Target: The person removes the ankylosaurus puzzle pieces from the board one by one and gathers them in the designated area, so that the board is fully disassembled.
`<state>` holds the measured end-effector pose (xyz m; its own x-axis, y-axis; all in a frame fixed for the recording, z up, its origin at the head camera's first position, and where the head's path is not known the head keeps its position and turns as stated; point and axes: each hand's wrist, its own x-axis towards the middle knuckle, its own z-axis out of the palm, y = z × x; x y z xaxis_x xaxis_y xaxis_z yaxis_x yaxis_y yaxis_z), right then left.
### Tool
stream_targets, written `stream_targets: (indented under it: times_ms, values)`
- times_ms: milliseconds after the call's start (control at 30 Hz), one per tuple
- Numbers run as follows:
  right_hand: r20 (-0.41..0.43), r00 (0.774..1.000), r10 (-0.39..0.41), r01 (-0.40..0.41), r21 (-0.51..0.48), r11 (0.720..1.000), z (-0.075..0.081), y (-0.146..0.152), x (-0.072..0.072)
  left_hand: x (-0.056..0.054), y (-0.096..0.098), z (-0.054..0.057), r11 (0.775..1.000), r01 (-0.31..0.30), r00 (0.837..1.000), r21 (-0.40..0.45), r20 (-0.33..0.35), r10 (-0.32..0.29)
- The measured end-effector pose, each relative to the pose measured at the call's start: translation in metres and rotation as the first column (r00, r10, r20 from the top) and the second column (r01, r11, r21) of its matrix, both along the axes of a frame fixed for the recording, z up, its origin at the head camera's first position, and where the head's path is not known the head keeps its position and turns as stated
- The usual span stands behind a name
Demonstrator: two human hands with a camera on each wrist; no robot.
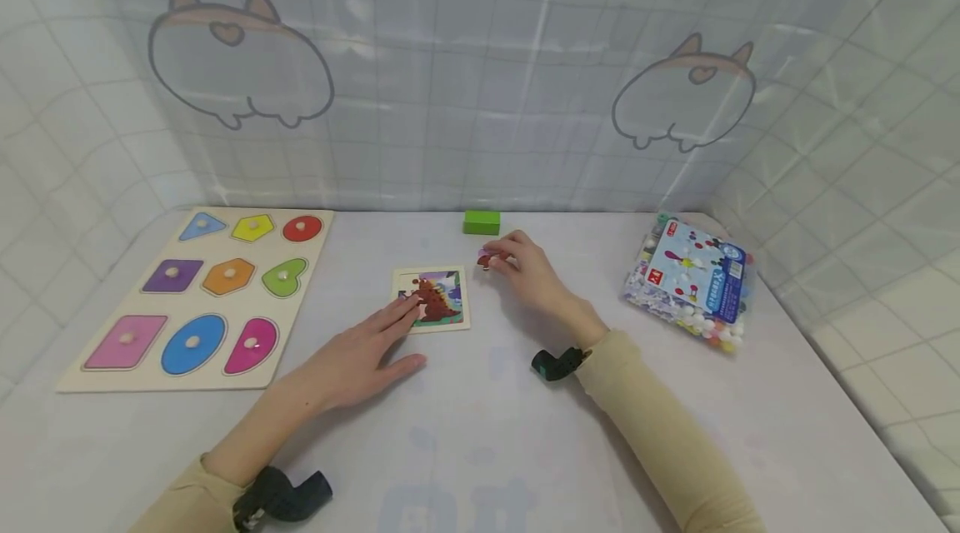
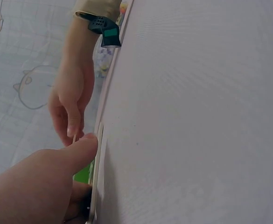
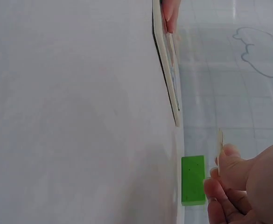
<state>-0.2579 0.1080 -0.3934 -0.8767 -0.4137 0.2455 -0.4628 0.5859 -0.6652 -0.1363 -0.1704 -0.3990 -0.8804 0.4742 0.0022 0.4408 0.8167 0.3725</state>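
Note:
A small square jigsaw puzzle [image 1: 464,300] with a dinosaur picture lies flat on the table in the head view. My left hand [image 1: 358,360] rests its outstretched fingertips on the picture's left part, with the thumb held apart below the puzzle. Right of the puzzle, my right hand [image 1: 534,276] pinches a small reddish-brown and purple puzzle piece [image 1: 483,259] between thumb and fingers. In the right wrist view this thin piece [image 3: 220,140] is seen edge-on, raised off the table. My left fingers hide part of the picture.
Behind the right hand stands a green block [image 1: 482,222]. A wooden shape board [image 1: 183,300] with several knobbed pieces lies at the left. At the right is a clear box [image 1: 686,279] of colourful beads with a printed label. Tiled-pattern sheets enclose the table's back and sides.

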Motion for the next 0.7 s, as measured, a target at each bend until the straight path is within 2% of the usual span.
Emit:
stream_targets:
  times_ms: [200, 500, 700]
  values:
    - [0.017, 1.000, 0.001, -0.001, 0.007, 1.000, -0.008, 0.007, -0.001, 0.000, -0.002, -0.001, 1.000, -0.004, 1.000, -0.001, -0.002, 0.003]
    - [-0.010, 1.000, -0.007, 0.007, 0.015, 1.000, -0.014, 0.012, -0.004, 0.000, -0.002, -0.002, 1.000, 0.004, 1.000, -0.001, -0.016, -0.004]
    - [0.050, 0.998, -0.036, 0.034, 0.042, 0.999, -0.014, 0.013, -0.003, -0.001, -0.002, -0.002, 1.000, 0.015, 1.000, 0.007, -0.020, -0.015]
